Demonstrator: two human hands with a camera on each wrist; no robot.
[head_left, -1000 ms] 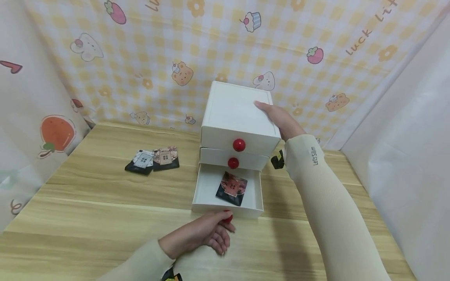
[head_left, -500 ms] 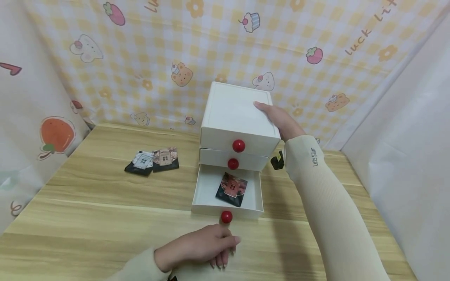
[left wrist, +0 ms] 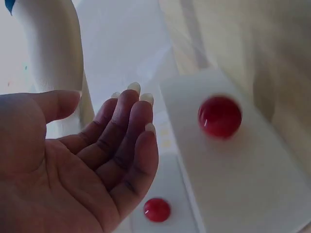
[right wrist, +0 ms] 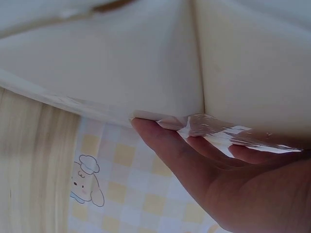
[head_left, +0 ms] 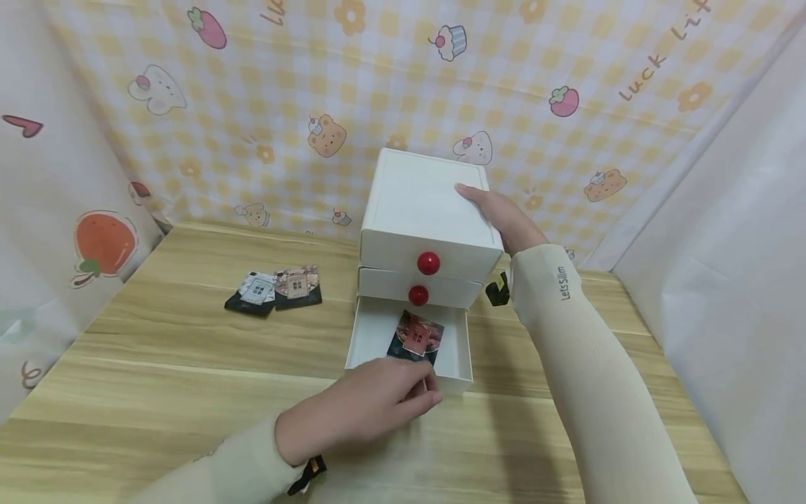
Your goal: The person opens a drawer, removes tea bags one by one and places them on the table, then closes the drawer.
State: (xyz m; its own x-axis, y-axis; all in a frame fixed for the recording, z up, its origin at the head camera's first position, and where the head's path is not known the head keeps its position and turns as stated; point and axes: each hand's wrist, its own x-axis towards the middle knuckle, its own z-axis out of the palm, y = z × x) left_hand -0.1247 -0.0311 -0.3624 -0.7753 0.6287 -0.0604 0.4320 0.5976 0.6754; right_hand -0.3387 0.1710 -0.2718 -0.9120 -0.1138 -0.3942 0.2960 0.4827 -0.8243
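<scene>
A white cabinet [head_left: 428, 203] with red knobs stands on the table, its bottom drawer [head_left: 455, 374] pulled out. Inside that drawer lies a dark square packet [head_left: 415, 334] with a reddish picture label. My left hand [head_left: 362, 402] hovers over the drawer's front panel; it covers the bottom knob and overlaps the packet's near edge in the head view. From the left wrist view, the palm [left wrist: 63, 179] holds nothing and the fingers bend loosely. My right hand [head_left: 506, 217] holds the cabinet's upper right edge, thumb on top. Its fingers [right wrist: 170, 150] lie against the cabinet in the right wrist view.
Two more square packets lie left of the cabinet, a white-labelled one [head_left: 253, 294] and a brownish one [head_left: 298, 285]. Behind the wooden table [head_left: 189, 392] hangs a checked curtain [head_left: 252, 119], with pale cloth at both sides.
My left hand let go of the bottom drawer's knob, drew back toward me, then rose over the drawer front to the packet's near edge. The right hand has stayed in place.
</scene>
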